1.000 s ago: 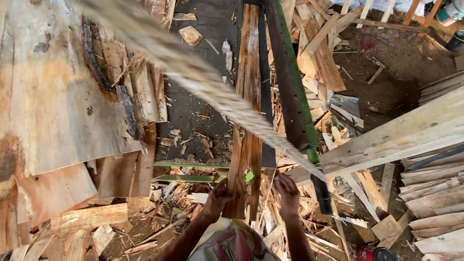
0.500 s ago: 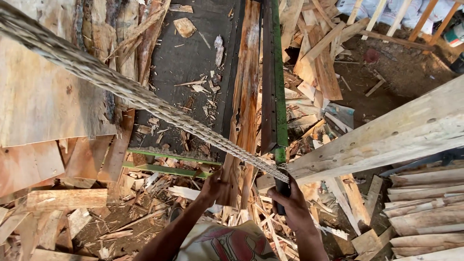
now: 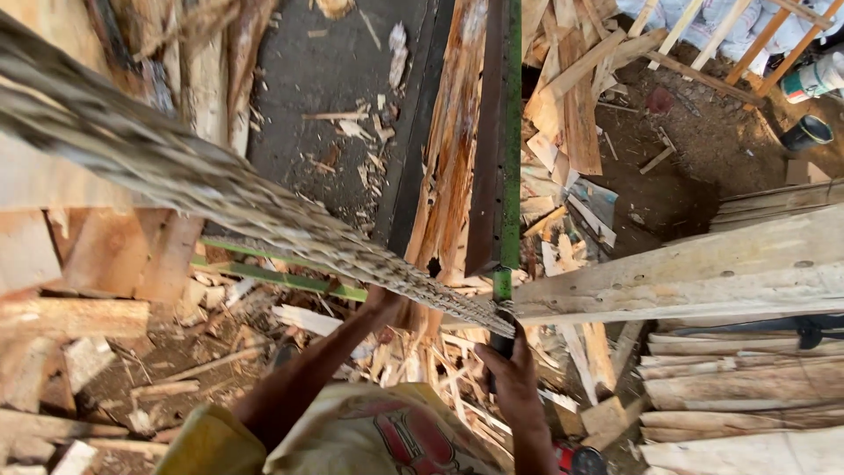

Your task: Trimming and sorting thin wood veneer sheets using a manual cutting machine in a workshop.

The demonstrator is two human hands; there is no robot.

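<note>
My right hand [image 3: 514,369] is wrapped tight around the lower end of the green metal bar [image 3: 505,176]; my left hand [image 3: 387,303] steadies the splintered plank [image 3: 448,176] beside it, fingers hidden. The thick rope [image 3: 220,198] crosses both; I'd keep my knuckles clear.

Rope [image 3: 202,180]: thick, twisted, grey-tan and frayed, blurred at upper left; runs diagonally from the upper left corner down to lower centre of the frame, ending at the green rod.

Green rod [image 3: 510,132]: long, narrow, painted metal piece with a dark face beside it; runs almost vertically from top centre down to lower centre.

Splintered plank [image 3: 453,141]: orange-brown, rough wood, lying lengthwise just left of the rod.
</note>
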